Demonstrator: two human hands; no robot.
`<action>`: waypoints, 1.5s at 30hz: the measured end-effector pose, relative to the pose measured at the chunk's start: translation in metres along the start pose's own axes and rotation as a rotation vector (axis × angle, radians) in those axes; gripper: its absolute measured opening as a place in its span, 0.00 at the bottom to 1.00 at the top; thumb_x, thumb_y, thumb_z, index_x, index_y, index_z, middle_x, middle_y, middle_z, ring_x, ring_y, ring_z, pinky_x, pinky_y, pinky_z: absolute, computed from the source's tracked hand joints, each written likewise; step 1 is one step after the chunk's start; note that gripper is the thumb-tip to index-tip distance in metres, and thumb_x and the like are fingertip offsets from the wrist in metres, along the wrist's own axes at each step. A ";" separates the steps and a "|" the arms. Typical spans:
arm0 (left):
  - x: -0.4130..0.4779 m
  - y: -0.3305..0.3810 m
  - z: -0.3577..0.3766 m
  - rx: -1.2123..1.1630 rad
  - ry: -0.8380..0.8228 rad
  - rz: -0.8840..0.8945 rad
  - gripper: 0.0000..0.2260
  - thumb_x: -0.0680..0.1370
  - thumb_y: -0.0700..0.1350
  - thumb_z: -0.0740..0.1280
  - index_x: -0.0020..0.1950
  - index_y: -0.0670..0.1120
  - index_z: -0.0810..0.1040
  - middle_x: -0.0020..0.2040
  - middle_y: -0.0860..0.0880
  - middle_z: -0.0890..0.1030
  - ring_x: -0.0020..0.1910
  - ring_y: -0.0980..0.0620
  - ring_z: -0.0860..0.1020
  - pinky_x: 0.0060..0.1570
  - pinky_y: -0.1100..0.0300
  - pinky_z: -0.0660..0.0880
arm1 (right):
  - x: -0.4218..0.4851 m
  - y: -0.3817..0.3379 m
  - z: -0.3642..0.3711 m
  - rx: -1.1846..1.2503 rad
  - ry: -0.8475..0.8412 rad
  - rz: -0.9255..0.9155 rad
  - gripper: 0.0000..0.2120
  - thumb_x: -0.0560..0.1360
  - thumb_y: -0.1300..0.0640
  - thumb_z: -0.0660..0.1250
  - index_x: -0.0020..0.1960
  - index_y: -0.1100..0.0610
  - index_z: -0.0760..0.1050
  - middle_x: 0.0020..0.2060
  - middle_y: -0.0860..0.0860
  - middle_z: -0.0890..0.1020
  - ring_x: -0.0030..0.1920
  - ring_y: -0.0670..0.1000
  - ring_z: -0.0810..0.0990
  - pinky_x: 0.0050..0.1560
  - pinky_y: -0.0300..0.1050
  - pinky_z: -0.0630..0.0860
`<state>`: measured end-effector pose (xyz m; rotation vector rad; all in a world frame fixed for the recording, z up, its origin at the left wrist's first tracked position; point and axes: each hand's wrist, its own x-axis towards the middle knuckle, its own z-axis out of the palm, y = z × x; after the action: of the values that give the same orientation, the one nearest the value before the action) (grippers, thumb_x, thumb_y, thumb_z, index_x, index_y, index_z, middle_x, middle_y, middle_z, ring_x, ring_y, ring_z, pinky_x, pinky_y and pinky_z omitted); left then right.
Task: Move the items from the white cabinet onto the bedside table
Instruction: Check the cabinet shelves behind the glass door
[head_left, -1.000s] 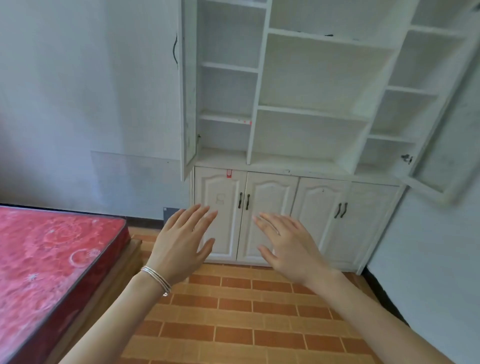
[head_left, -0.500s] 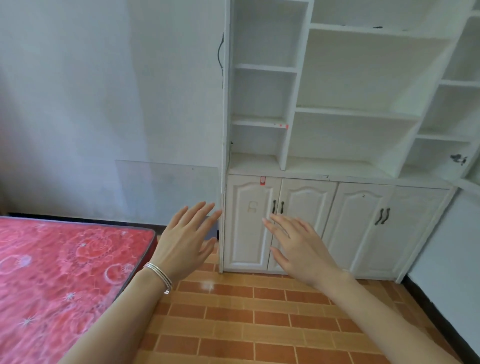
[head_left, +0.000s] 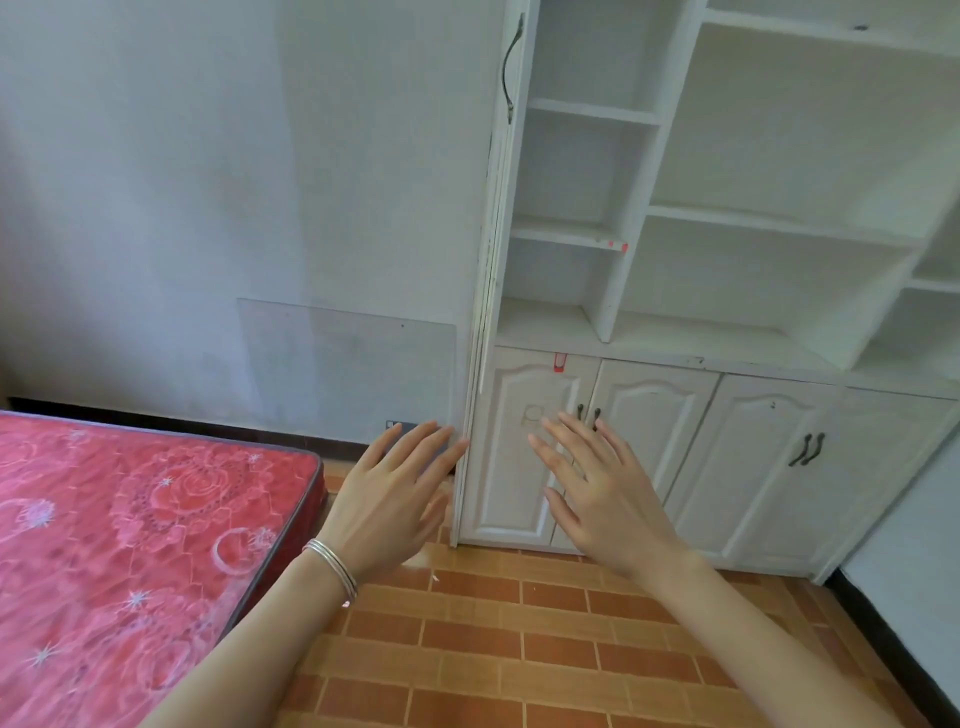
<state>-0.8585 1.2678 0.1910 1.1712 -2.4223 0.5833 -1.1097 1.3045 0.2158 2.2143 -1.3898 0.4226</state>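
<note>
White cabinet (head_left: 727, 291) ahead, shelves bare, lower doors closed. Left hand (head_left: 387, 504) and right hand (head_left: 605, 499) raised before it, fingers (head_left: 415, 447) straight and spread, holding nothing. Red mattress (head_left: 130, 545) at left.

We face a tall white painted wooden cabinet (head_left: 727, 312) standing upright on the brick-patterned floor (head_left: 519, 649), its left side against the pale wall (head_left: 234, 182). Its upper half is open shelving split into compartments of different sizes. A narrow upper door (head_left: 493, 234) with a dark curved handle (head_left: 511, 62) is swung out at the left edge. Below, four arched panelled lower doors (head_left: 769, 467) are closed, with paired dark handles (head_left: 805, 449). A small red tag (head_left: 559, 362) sits above the leftmost one.
</note>
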 end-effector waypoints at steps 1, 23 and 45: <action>0.003 -0.006 0.008 0.000 -0.001 0.004 0.24 0.77 0.52 0.55 0.71 0.46 0.69 0.68 0.46 0.73 0.68 0.47 0.70 0.68 0.49 0.58 | 0.007 0.002 0.009 0.000 0.001 -0.007 0.23 0.77 0.52 0.55 0.70 0.56 0.67 0.68 0.55 0.70 0.71 0.54 0.64 0.68 0.57 0.60; 0.253 -0.156 0.140 0.031 0.180 0.226 0.20 0.76 0.49 0.58 0.66 0.46 0.74 0.65 0.46 0.75 0.67 0.47 0.68 0.68 0.52 0.60 | 0.188 0.154 0.137 -0.088 0.062 0.113 0.22 0.77 0.53 0.54 0.68 0.57 0.69 0.65 0.55 0.73 0.68 0.54 0.68 0.65 0.56 0.64; 0.458 -0.194 0.258 0.045 0.585 0.963 0.18 0.79 0.50 0.56 0.61 0.46 0.80 0.61 0.48 0.79 0.70 0.48 0.65 0.74 0.50 0.47 | 0.247 0.231 0.220 -0.235 -0.021 0.463 0.22 0.77 0.52 0.53 0.68 0.58 0.68 0.65 0.56 0.73 0.66 0.55 0.69 0.66 0.56 0.61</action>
<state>-1.0086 0.7302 0.2453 -0.2515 -2.2902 1.0572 -1.2103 0.9139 0.2105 1.7084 -1.8624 0.3678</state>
